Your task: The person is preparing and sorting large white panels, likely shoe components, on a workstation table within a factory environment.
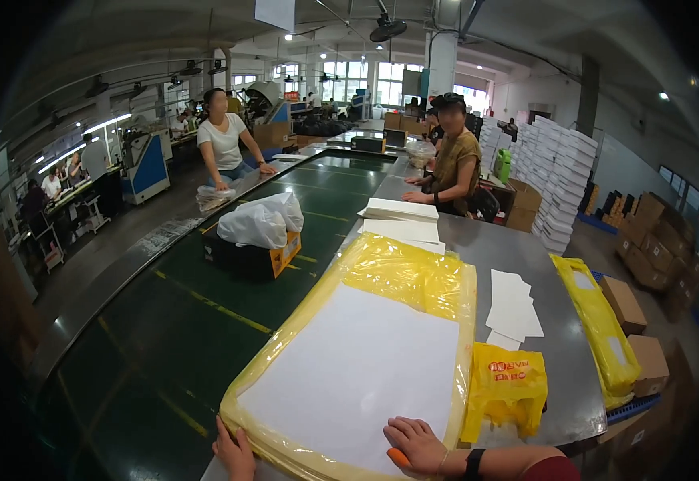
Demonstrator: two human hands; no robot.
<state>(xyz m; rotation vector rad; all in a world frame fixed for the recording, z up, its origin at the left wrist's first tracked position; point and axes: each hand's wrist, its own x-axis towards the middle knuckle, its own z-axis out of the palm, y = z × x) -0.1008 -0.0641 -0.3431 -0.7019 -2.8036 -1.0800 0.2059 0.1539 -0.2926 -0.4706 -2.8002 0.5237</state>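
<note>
A wide stack of white sheets (357, 345) lies in front of me, with clear yellow plastic wrap (405, 268) around its edges and across its far end. My left hand (235, 452) touches the stack's near left corner, thumb and fingers apart. On the near right part of the top sheet rests my right hand (417, 446), fingers stretched out and palm down. Something orange (398, 458) shows at its thumb; I cannot tell whether it is worn or held. Just right of the stack is a crumpled yellow plastic bag (505, 389).
White card pieces (513, 305) and paper stacks (401, 220) lie on the grey table (562, 385). Left runs a green conveyor (205, 345) carrying a box (261, 255) with white bags. Two people (229, 144) (451, 156) stand along it. A yellow packet (598, 329) and cartons (623, 305) sit right.
</note>
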